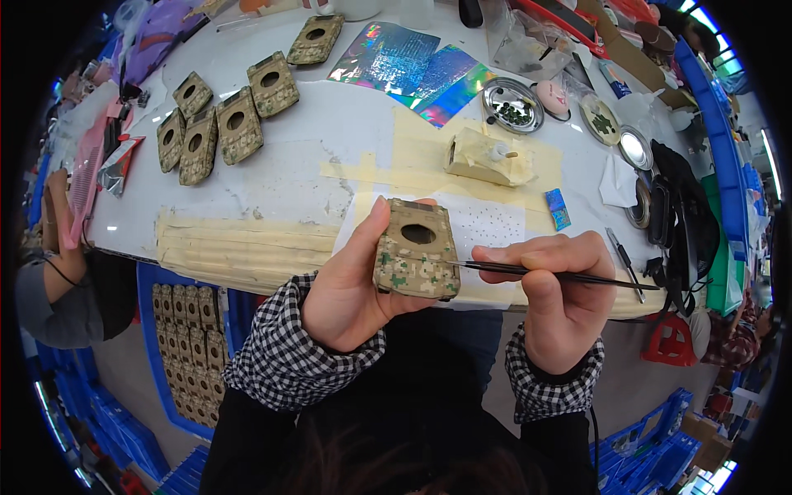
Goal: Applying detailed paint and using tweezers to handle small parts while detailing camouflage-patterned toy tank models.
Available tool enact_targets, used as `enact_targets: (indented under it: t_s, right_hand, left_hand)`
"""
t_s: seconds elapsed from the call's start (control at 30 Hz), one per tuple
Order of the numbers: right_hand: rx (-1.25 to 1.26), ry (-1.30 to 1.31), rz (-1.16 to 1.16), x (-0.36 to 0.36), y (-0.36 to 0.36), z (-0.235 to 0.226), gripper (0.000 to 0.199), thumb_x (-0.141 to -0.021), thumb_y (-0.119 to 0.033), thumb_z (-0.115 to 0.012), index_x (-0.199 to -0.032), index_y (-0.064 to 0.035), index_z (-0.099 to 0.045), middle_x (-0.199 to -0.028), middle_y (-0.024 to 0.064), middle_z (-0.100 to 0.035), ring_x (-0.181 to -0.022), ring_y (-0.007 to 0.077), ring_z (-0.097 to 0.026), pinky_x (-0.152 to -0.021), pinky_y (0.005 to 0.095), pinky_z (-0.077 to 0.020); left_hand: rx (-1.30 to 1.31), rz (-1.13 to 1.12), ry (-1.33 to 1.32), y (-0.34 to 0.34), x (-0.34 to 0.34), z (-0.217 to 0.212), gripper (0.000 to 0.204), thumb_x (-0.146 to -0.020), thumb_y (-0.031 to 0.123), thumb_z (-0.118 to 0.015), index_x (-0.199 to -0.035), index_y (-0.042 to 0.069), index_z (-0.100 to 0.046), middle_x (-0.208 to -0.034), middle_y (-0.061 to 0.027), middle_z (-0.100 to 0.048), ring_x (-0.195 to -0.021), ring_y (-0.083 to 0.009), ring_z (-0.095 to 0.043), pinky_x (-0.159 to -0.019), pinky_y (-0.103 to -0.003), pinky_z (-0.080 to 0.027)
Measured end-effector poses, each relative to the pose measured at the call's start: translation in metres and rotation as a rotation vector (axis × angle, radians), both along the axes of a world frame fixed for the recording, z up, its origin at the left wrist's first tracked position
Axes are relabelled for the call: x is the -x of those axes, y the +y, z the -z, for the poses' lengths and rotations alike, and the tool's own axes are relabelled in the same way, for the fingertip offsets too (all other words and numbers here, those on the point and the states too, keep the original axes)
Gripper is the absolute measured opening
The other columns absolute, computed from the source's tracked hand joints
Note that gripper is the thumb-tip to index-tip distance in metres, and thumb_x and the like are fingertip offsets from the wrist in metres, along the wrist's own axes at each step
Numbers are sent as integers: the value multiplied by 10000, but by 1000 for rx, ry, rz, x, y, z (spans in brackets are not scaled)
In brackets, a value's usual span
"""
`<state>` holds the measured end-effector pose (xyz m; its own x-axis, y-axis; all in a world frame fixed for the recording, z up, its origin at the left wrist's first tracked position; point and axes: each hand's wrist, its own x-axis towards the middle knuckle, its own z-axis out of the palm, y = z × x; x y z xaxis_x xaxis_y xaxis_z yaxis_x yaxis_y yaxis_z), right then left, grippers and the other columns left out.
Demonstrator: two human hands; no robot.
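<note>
Worktop (pixel 297 181): camouflage hull (pixel 417 257) above near edge; slip could drop it.
Left grip (pixel 348 285): closed round hull; twist could spoil aim.
Right grip (pixel 576 307): pinching black tweezers (pixel 507 268); overpressure could scratch finish.
Specks (pixel 488 224): on white sheet (pixel 360 210); knuckle brush could scatter them.

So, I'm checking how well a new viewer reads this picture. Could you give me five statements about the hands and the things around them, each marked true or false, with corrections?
1. The left hand holds a camouflage-patterned part. True.
2. The right hand grips scissors. False: the right hand holds dark tweezers.
3. The part being held has a dark oval opening. True.
4. The blue crate is filled with bottles. False: the blue crate holds rows of brown parts.
5. A round metal dish on the table holds small green pieces. True.
</note>
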<state>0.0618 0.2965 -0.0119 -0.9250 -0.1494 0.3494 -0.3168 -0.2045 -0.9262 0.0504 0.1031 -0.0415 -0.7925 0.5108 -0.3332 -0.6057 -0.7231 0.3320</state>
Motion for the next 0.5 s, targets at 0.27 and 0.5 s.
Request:
enact_targets:
  t_s: [0.27,0.5]
  right_hand:
    - [85,-44,-41,-1,-6,1,125,-897,9,-534,-984,56,-457,-969,188,-589,-934,243,-638,-816,323,-539]
    - [62,-15,-54,-1,-7,2,114,-899,10,-528,-977,58,-460,-964,182,-581,-952,252,-634,-826,327,-537]
  left_hand:
    - [34,33,62,-1,0,5,567,-987,458,-246,-1338,27,-360,-1137,-145,-578,-939,-234,-633,-786,-353,-566]
    - [45,39,83,-1,0,4,565,-988,456,-241,-1334,28,-365,-1142,-133,-574,-960,-229,-625,-790,-351,-560]
